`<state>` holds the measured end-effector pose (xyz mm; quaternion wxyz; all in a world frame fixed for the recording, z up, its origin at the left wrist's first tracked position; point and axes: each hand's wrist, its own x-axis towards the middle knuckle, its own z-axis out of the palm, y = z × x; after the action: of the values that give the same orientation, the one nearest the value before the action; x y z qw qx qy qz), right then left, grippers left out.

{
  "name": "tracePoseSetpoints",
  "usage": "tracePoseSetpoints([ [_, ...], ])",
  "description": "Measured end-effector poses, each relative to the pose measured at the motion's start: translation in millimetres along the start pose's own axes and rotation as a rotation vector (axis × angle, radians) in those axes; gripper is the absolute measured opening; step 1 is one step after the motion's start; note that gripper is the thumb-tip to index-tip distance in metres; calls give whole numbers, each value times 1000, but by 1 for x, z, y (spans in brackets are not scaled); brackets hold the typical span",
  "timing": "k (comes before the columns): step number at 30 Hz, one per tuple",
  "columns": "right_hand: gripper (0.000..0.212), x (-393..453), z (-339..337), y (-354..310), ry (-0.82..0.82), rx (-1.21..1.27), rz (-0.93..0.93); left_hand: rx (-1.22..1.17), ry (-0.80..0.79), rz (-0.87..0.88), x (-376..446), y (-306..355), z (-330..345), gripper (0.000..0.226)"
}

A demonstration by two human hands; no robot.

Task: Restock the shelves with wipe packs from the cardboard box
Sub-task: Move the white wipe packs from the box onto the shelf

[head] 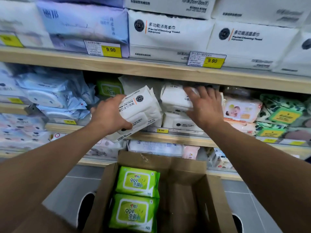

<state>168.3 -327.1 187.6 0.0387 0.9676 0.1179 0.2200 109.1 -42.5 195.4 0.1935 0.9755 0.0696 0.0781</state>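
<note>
At the pale wooden shelf, left hand grips a tilted white wipe pack; right hand, fingers spread, presses stacked white packs above the open brown cardboard box.

Wipe packs in cardboard box

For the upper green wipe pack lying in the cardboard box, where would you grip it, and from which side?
Grip the upper green wipe pack across its two long edges, coming straight down from above. It lies flat, label up, in the cardboard box; its near end abuts the lower green pack, while the right side looks free for fingers.
</note>
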Motion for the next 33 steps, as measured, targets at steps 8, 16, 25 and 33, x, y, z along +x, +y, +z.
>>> tracePoseSetpoints([
  [8, 69, 3, 37, -7, 77, -5, 71, 8, 36, 5, 15, -4, 15, 102],
  [16, 81, -4, 36, -11, 80, -2, 19, 177, 123, 95, 45, 13, 5, 91],
  [25, 82, 1, 40, -13, 33, 0, 4, 252, 39, 233, 88, 39, 26, 96],
  [33, 86, 3, 40, -14, -33, 4, 23, 356, 64, 343, 91, 38, 43, 90],
])
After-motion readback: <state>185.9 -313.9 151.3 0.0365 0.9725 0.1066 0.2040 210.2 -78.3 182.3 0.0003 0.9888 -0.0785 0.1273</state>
